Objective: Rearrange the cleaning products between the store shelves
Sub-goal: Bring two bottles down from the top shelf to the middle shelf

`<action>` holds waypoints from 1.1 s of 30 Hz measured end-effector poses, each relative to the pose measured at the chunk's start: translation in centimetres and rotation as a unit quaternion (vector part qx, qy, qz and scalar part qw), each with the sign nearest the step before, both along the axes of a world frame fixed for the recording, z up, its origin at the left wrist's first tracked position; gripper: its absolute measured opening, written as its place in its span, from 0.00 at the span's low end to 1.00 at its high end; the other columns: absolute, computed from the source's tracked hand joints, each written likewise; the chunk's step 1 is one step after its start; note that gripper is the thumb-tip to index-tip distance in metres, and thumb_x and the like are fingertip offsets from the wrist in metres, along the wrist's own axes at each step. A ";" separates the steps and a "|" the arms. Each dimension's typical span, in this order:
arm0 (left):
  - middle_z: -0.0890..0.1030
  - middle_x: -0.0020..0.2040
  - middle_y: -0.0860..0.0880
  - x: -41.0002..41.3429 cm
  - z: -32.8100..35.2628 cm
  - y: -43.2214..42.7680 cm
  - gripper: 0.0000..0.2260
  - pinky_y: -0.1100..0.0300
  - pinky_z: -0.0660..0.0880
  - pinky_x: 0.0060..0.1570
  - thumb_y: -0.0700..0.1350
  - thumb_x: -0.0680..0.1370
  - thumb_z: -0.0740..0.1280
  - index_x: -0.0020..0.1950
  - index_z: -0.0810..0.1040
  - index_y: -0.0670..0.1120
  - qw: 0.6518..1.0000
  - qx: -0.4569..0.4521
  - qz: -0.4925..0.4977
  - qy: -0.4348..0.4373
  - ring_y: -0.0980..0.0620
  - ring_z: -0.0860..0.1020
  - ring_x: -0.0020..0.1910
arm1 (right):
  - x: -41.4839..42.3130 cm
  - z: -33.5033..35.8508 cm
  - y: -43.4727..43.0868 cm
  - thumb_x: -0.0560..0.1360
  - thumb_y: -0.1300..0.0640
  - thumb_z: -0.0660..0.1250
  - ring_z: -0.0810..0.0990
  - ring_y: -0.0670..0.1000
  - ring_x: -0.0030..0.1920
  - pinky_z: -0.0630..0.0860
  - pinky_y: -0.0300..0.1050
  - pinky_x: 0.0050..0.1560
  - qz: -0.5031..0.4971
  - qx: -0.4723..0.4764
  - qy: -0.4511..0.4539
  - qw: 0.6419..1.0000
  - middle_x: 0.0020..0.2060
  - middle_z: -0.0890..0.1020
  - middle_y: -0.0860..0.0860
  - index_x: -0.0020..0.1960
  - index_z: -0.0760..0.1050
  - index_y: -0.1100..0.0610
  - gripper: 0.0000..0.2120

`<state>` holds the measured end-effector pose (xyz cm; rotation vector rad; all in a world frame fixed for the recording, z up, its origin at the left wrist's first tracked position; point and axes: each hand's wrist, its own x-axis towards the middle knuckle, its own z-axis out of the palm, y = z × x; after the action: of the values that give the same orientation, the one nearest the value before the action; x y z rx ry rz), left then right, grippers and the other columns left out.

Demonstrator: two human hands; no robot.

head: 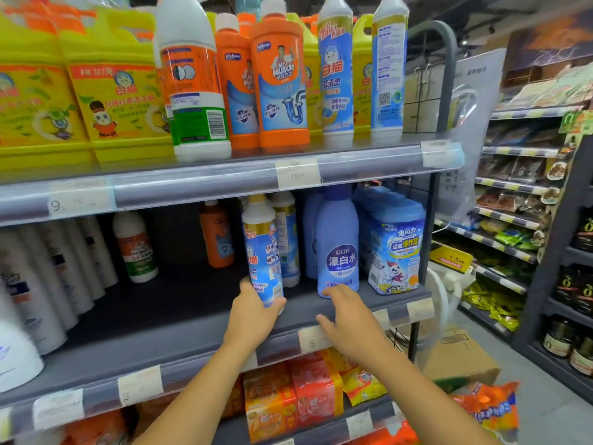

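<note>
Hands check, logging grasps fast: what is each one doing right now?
Left hand: closed around the base of the blue-and-white bottle on the middle shelf.
Right hand: open, holding nothing, fingertips at the base of the blue bleach bottle.

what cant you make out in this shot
Head view:
- Price tags on the shelf edge: print too blurred to read.
- Base of the blue-label bottle: covered by the left hand.
- White bottles at left: labels blurred, cut off by the frame.
</note>
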<state>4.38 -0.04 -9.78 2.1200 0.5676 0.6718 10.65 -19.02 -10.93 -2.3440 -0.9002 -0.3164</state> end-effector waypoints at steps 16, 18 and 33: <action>0.74 0.60 0.48 -4.8 7.3 -15.4 0.19 0.50 0.71 0.58 0.55 0.76 0.63 0.66 0.70 0.51 0.860 0.439 -0.046 0.257 0.45 0.72 0.60 | 1.8 7.1 -14.4 0.75 0.50 0.65 0.73 0.56 0.60 0.72 0.48 0.56 0.043 -0.162 -0.036 0.985 0.60 0.71 0.52 0.64 0.68 0.54 0.19; 0.75 0.59 0.48 -4.8 10.0 -17.3 0.19 0.50 0.71 0.58 0.55 0.77 0.64 0.65 0.70 0.51 0.861 0.444 -0.043 0.243 0.45 0.73 0.59 | 2.2 9.6 -15.8 0.75 0.49 0.66 0.72 0.56 0.61 0.72 0.48 0.56 0.048 -0.159 -0.059 0.984 0.60 0.71 0.52 0.65 0.68 0.54 0.21; 0.77 0.58 0.45 1.6 30.5 -18.9 0.20 0.47 0.77 0.52 0.54 0.75 0.67 0.64 0.71 0.48 0.814 0.567 0.062 0.115 0.44 0.76 0.53 | 7.3 31.0 -15.7 0.70 0.51 0.73 0.77 0.53 0.51 0.78 0.48 0.47 -0.008 -0.004 -0.160 0.987 0.60 0.76 0.54 0.65 0.71 0.54 0.25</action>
<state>5.94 -18.99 20.74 3.3428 0.4715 0.9783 17.97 -34.74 20.06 -2.3463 -1.0311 -0.7138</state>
